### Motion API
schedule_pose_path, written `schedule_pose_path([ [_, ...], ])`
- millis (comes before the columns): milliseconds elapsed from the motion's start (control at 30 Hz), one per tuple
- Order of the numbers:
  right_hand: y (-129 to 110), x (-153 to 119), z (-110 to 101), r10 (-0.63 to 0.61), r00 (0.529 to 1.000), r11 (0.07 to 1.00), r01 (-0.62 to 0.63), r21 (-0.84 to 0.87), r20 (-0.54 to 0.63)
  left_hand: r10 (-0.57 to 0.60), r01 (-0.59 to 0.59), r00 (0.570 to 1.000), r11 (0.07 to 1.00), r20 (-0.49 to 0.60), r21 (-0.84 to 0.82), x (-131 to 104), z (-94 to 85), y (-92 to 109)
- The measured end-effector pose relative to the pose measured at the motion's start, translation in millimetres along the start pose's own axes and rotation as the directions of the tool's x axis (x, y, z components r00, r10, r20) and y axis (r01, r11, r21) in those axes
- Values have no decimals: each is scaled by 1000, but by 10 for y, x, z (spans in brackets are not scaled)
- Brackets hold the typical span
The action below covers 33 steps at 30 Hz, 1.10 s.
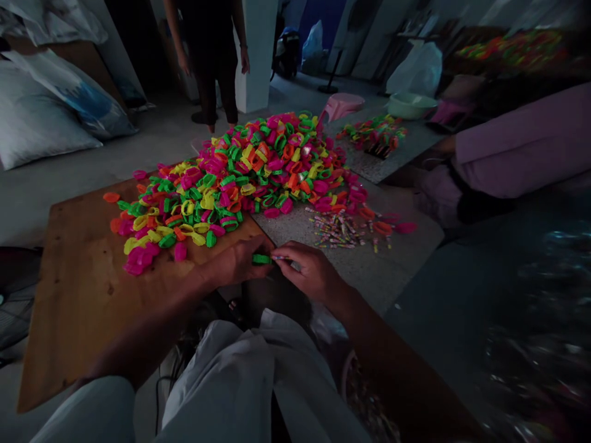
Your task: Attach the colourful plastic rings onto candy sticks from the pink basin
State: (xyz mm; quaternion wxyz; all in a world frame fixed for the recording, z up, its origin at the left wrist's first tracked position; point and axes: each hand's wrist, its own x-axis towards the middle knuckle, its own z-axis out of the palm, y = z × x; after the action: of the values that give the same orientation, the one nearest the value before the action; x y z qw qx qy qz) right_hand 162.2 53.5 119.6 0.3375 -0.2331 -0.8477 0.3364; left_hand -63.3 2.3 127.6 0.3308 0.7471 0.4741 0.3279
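Note:
My left hand (237,263) is closed on a green plastic piece (261,259), held in front of my body at the table's near edge. Facing it, my right hand (309,267) pinches a small patterned stick (279,257), whose tip points at the green piece. Whether the two touch is too small to tell. Just beyond my hands lies a heap of pink, green, yellow and orange plastic pieces (249,166). Right of the heap is a small pile of patterned sticks (339,229).
A wooden board (83,271) forms the table's left part, a speckled grey top (383,271) its right. Behind the heap a person (212,55) stands. Another person's pink sleeve (521,141) is at the right, near a green basin (410,106) and a pink stool (342,106).

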Motion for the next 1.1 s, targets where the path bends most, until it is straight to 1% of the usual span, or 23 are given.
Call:
schedule_pose_path([
  [133, 59, -20, -34, 9, 998, 999, -12, 46, 63, -40, 41, 997, 999, 61, -14, -27, 68, -60],
  [267, 85, -50, -73, 28, 994, 998, -34, 57, 108, -41, 41, 997, 999, 63, -11, -38, 136, -99],
  [367, 79, -75, -112, 67, 988, 993, -80, 88, 139, -27, 30, 996, 999, 81, -30, -18, 145, -56],
  [467, 100, -115, -136, 135, 979, 975, -158, 159, 151, -39, 49, 991, 996, 127, -70, 10, 153, 3],
  [533, 141, -157, -134, 190, 970, 954, -218, 203, 149, -68, 75, 989, 996, 130, -48, 20, 192, 22],
  [600, 197, -209, -123, 236, 959, 935, -267, 231, 155, -116, 118, 989, 993, 97, -21, 17, 259, 24],
  [633, 225, -239, -116, 254, 954, 927, -287, 240, 160, -150, 152, 986, 988, 73, -24, 12, 296, 23],
  [700, 272, -302, -97, 279, 946, 914, -315, 256, 166, -232, 236, 971, 970, 64, -62, -4, 367, 21],
  [767, 301, -374, -61, 297, 944, 908, -326, 262, 147, -309, 312, 949, 949, 62, -50, -15, 433, 13],
  [800, 313, -413, -32, 305, 943, 907, -331, 262, 136, -324, 327, 943, 944, 69, -34, -14, 467, 3],
  [833, 326, -455, 2, 316, 941, 903, -339, 264, 124, -333, 336, 940, 942, 68, -27, -5, 502, -15],
  [900, 372, -537, 69, 356, 929, 887, -369, 277, 98, -343, 347, 934, 938, 101, -20, 40, 573, -72],
  [967, 465, -603, 81, 398, 912, 863, -408, 299, 97, -339, 341, 934, 940, 112, -3, 111, 625, -138],
  [1033, 632, -652, -40, 416, 908, 864, -413, 287, 55, -314, 315, 947, 949, 58, 3, 180, 631, -185],
  [1067, 747, -680, -167, 422, 907, 876, -406, 262, -6, -299, 299, 954, 954, 2, 6, 207, 612, -198],
  [1100, 882, -716, -338, 435, 894, 887, -405, 221, -109, -283, 285, 957, 959, -66, 15, 232, 578, -203],
])
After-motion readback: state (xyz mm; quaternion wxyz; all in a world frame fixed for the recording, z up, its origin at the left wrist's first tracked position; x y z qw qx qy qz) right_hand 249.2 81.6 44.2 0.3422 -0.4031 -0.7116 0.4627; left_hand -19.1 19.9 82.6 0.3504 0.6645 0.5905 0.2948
